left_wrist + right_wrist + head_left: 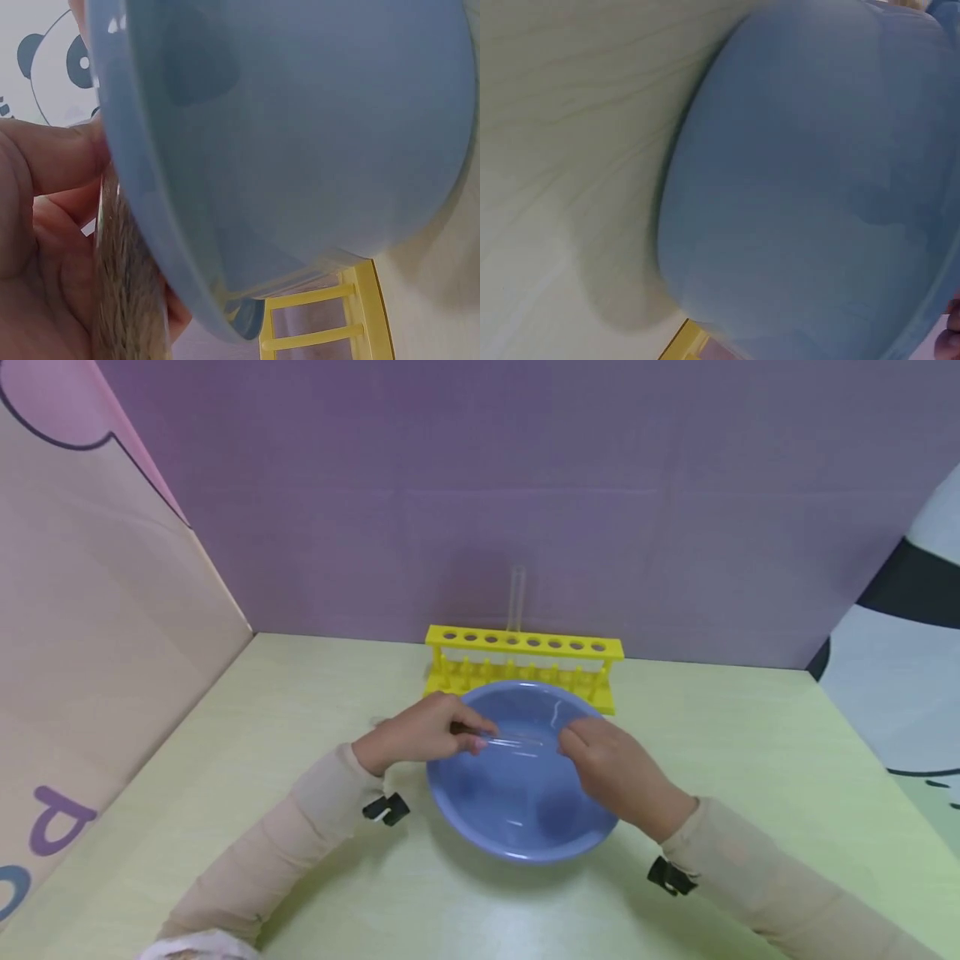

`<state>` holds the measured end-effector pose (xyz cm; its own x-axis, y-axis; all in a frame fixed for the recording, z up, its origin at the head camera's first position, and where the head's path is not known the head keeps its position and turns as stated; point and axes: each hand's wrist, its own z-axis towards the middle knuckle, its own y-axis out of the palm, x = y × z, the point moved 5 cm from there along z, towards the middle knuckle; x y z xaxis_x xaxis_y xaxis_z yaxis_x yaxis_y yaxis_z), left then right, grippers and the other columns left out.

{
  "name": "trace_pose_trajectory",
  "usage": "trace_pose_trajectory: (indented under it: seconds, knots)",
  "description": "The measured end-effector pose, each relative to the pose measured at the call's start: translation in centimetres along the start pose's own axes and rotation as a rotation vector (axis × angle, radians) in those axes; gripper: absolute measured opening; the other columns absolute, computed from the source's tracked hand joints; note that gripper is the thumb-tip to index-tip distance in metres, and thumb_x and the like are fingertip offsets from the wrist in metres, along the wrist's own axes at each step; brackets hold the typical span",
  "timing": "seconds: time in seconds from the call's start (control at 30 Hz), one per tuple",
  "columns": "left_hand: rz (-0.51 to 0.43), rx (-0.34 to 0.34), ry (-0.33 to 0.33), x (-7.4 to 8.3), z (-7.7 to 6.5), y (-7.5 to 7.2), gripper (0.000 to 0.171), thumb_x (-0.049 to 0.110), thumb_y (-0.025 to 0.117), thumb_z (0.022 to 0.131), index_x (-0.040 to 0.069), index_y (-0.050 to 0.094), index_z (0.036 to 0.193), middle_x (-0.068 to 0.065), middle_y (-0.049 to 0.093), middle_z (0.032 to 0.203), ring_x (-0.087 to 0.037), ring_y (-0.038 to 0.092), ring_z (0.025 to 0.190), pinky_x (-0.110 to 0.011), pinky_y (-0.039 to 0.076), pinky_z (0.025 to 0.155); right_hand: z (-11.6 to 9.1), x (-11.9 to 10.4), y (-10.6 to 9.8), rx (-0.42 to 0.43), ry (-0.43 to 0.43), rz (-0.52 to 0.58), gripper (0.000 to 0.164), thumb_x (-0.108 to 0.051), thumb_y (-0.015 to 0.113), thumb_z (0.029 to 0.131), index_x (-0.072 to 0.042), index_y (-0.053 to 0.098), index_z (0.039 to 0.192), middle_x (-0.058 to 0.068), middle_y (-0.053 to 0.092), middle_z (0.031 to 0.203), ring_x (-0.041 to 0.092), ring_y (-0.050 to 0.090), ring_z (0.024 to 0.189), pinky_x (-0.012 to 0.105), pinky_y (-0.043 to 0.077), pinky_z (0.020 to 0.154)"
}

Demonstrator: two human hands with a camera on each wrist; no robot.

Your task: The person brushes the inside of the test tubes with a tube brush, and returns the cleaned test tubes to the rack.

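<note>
My left hand (427, 729) pinches a clear glass test tube (513, 742) lying nearly level over the blue basin (517, 852). Brown bristles of a test tube brush (124, 277) show through the glass at the left palm in the left wrist view. On the basin's right side, my right hand (618, 768) has its fingers curled near the tube's right end, apparently gripping the brush's handle, which is mostly hidden. In the right wrist view the basin's outer wall (795, 187) fills most of the picture, with some fingertips (949, 341) at the edge.
Behind the basin stands a yellow test tube rack (611, 647) with a row of holes and pegs. One clear test tube (517, 597) stands upright in it. A purple wall (525, 468) rises along the back of the pale table (315, 693).
</note>
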<state>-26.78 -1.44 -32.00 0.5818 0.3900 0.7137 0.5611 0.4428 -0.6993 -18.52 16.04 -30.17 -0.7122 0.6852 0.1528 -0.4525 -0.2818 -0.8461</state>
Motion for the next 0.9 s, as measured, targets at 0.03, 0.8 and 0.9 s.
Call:
trace_pose_trajectory:
  seconds: [0.03,0.8,0.9]
  knots:
    - [-0.002,-0.003,0.0,0.0,0.0,0.0,0.023,0.002,0.061,0.09,-0.001,0.068,0.112,-0.01,0.072,0.086,-0.024,0.064,0.073,-0.021,0.046,0.058,0.0,-0.1,0.0,0.015,-0.021,-0.01,0.027,0.018,0.066,0.063,-0.002,0.051,0.075,0.006,0.052,0.071,0.017,0.052,0.065,0.027,0.049,0.059]
    - [-0.038,-0.008,0.012,-0.6,0.2,0.2,0.022,0.001,0.061,0.09,0.001,0.07,0.109,-0.01,0.07,0.081,-0.008,0.05,0.059,-0.02,0.038,0.053,0.4,0.0,0.6,0.037,0.024,0.05,0.026,0.011,0.073,0.068,-0.004,0.052,0.071,0.005,0.054,0.068,0.017,0.052,0.063,0.028,0.049,0.058]
    - [-0.03,-0.003,0.025,-0.5,0.2,0.2,0.021,0.002,0.062,0.089,0.001,0.07,0.108,-0.01,0.07,0.084,-0.005,0.047,0.057,-0.019,0.037,0.052,0.5,0.4,0.6,-0.022,0.091,0.111,0.027,0.005,0.076,0.072,-0.006,0.051,0.07,0.003,0.053,0.067,0.015,0.052,0.062,0.027,0.049,0.058]
